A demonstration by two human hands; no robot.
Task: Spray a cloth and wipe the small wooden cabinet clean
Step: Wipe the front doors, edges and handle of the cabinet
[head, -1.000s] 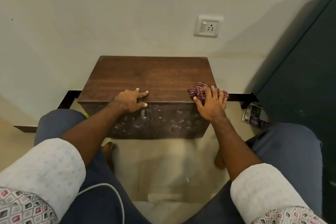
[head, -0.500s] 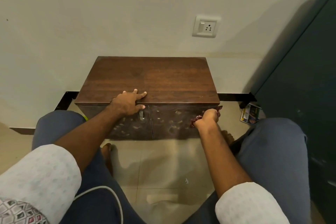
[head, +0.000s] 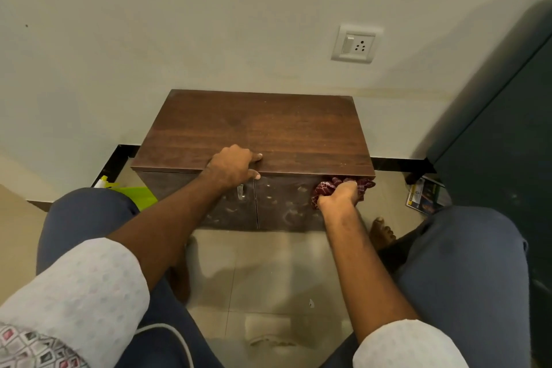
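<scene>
Plain pale wall [head: 209, 23], white socket plate [head: 355, 44], beige tiled floor [head: 268, 272], dark door [head: 507, 143] right.

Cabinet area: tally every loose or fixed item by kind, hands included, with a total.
Cabinet: 1
Cloth: 1
Hands: 2, left hand and right hand
Spray bottle: 1
Green item beside it: 1
Wall socket: 1
Printed packet on the floor: 1
Total: 8
</scene>
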